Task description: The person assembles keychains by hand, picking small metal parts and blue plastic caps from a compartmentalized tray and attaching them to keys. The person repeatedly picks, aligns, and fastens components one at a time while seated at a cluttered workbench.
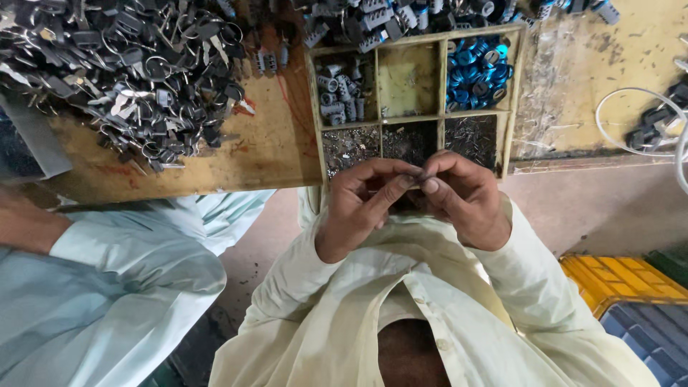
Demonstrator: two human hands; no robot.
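Both hands meet just below the tray (513,86). The left hand (358,204) curls, thumb and forefinger pinched on a small part (418,176), barely visible. The right hand (467,195) pinches it too, fingertips touching. Keys (136,72) heap to the left.

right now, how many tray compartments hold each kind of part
grey cylinders: 1
blue caps: 1
small dark bits: 3
nearly bare compartment: 1
total: 6 compartments in the wooden tray
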